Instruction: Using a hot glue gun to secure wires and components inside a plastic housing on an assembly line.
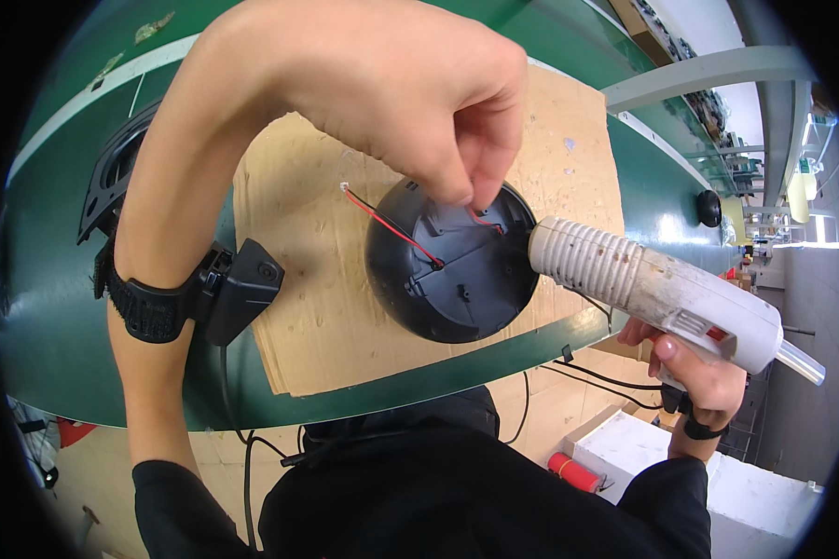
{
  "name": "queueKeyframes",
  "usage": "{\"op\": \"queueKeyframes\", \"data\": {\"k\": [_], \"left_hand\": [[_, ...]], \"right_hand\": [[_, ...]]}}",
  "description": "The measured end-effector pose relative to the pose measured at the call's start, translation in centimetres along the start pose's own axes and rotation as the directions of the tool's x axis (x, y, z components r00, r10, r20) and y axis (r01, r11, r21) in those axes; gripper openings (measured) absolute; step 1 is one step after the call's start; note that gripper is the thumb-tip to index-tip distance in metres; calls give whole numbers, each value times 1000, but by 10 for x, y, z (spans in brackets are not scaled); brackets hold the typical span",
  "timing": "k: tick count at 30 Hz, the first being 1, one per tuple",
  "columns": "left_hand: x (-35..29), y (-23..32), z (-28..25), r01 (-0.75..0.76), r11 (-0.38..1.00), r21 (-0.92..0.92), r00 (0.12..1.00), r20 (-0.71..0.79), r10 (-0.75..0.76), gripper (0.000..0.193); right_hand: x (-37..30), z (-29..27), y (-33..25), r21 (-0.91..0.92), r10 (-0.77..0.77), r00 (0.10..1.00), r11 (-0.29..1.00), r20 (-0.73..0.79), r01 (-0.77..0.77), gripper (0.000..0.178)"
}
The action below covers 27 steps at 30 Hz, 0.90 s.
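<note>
- A black round housing (405, 293) sits open side up on cardboard (298, 326) over a green counter (56, 279).
- Left hand (424, 102): pinched together, seemingly on a short red wire (486, 223) inside.
- Right hand (704, 374): wrapped around a white glue gun (657, 282), its front at the housing's right rim.
- Apparently, the wire is being positioned; the next move calls for steadiness.

Workshop: green bench (657, 200), glue gun (664, 289)

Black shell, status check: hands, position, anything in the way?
Left hand pinched at short red wire, hold unclear; right hand gripping glue gun. Shell open side up on cardboard. Left hand hides part of shell's far rim.
</note>
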<state>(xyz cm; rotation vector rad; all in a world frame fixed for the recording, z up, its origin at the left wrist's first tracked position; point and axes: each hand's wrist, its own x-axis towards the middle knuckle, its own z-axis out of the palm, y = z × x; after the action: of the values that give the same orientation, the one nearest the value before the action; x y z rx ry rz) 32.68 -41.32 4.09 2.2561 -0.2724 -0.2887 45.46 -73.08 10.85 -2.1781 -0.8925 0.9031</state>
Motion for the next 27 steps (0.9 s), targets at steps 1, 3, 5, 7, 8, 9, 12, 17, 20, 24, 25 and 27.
{"op": "queueKeyframes", "data": {"k": [1, 3, 5, 7, 8, 9, 12, 17, 20, 24, 25, 27], "left_hand": [[1, 0, 2, -60, 998, -1, 997, -57, 60, 13], [10, -2, 5, -137, 991, 0, 985, -110, 137, 11], [18, -4, 12, -167, 985, 30, 970, -174, 170, 9], [21, -15, 20, -88, 993, 78, 973, -205, 103, 9], [21, -13, 19, -31, 990, 141, 968, -243, 65, 10], [20, -11, 16, -37, 988, 152, 967, -244, 73, 10], [15, -9, 6, -40, 986, 160, 966, -248, 80, 11], [9, -17, -1, -150, 980, 133, 929, -319, 186, 19], [0, -13, -5, -136, 986, 94, 924, -348, 160, 21], [-7, -3, -12, -106, 990, 92, 913, -386, 134, 21], [-11, -1, -13, -99, 991, 85, 914, -386, 125, 21], [-25, -2, -13, -19, 996, 87, 906, -420, 54, 21]], "right_hand": [[0, -1, 0, -38, 25, 1000, 999, 16, -24, 41], [0, -5, 2, -79, 60, 998, 995, 16, -58, 42], [1, -5, 10, 5, 16, 1000, 1000, -12, -16, 45], [4, -6, 18, 6, 26, 1000, 1000, 10, -26, 46], [0, -7, 18, -4, 28, 1000, 1000, 3, -28, 47], [-4, -7, 16, -5, 21, 1000, 1000, -7, -21, 47], [-4, -6, 15, 73, -22, 999, 997, -32, 24, 47], [-2, -4, 23, 173, 16, 999, 985, -33, -10, 47], [2, -4, 34, 64, 38, 997, 997, 61, -42, 47], [-2, -4, 46, 317, -95, 994, 946, 51, 74, 42], [0, -2, 53, 232, -59, 994, 972, 94, 36, 39], [9, 2, 70, 315, -141, 984, 944, 107, 101, 37]]}}
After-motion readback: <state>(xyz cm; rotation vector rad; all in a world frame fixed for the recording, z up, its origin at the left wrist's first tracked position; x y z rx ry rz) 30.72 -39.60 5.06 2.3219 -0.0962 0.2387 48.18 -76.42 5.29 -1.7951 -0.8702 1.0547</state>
